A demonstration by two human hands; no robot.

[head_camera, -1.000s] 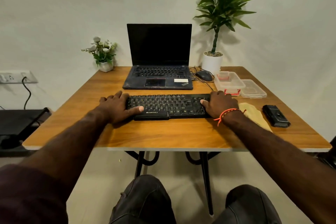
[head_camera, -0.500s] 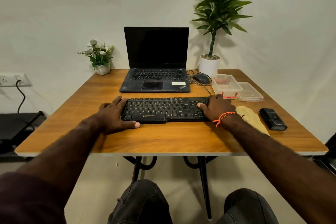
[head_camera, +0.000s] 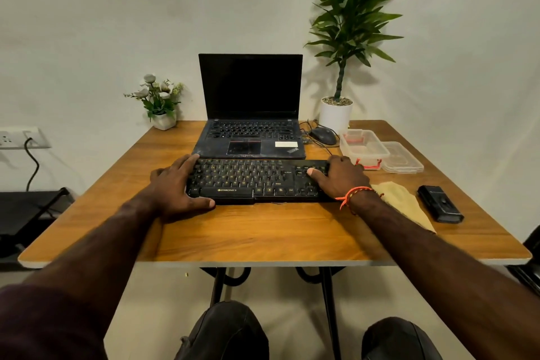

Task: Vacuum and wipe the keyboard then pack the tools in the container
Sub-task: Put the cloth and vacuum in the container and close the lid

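One black rectangular plastic keyboard (head_camera: 257, 181) is lying flat near the middle of the wooden brown surface (head_camera: 263, 237), just in front of one open black laptop (head_camera: 249, 123) and almost touching its front edge. Two hands are holding the keyboard, one at each end. The left hand (head_camera: 175, 184) is grasping the left end, its thumb lying along the front edge and its fingers curling over the back corner, so that grip is clenched on the keyboard. The right hand (head_camera: 340, 178) is covering the right end, thumb resting on the keys and fingers wrapping over the far edge, so that grip is also grasping the keyboard. One orange thread bracelet (head_camera: 355, 194) is circling the right wrist.

To the right of the keyboard, one clear plastic container with red clips (head_camera: 363, 147) is sitting open, and one clear flat lid (head_camera: 401, 157) is lying just beside it. One pale yellow cloth (head_camera: 400, 199) is lying near the right wrist, partly hidden by the forearm, and one small black boxy handheld device (head_camera: 439, 203) is lying just beyond it, apart from the cloth. One dark corded mouse (head_camera: 323, 135) is sitting beside the laptop. Two potted plants are standing at the back: one small white-flowered plant in a white pot (head_camera: 159, 102) and one tall green leafy plant in a white round pot (head_camera: 339, 114).
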